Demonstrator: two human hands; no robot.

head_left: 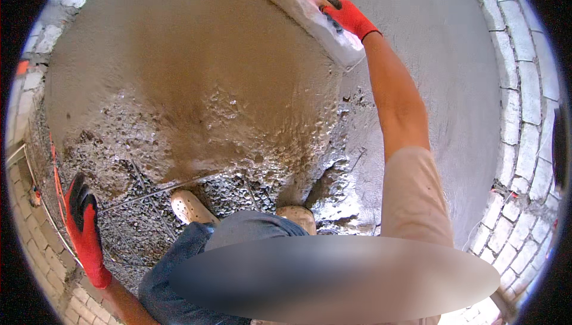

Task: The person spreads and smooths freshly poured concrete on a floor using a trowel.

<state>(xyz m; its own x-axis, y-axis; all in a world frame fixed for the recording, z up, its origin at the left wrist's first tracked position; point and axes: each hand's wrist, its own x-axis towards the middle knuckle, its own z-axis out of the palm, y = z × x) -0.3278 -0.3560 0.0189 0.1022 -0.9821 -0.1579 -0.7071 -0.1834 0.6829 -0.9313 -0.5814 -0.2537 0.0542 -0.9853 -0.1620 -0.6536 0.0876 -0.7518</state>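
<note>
Up ahead, a bit right of centre, my right hand (pixel 350 17) in a red glove with dark fingers is closed round the handle of a finishing trowel (pixel 316 19). The trowel's long, pale, shiny blade lies flat against wet grey-brown concrete (pixel 196 33), slanting from upper left to lower right. A smooth band of concrete spreads past it and to its right; nearer my feet the surface is rough and stony. At the lower left my left hand (pixel 85 226), gloved the same way, is held out with its fingers extended and nothing in it.
My beige clogs (pixel 192 207) stand among wet gravel and thin reinforcing bars (pixel 161 192). Brick walls (pixel 517 98) border the concrete on the right and on the left. An orange cord (pixel 58 176) runs beside my left hand. A blurred oval covers the lower middle.
</note>
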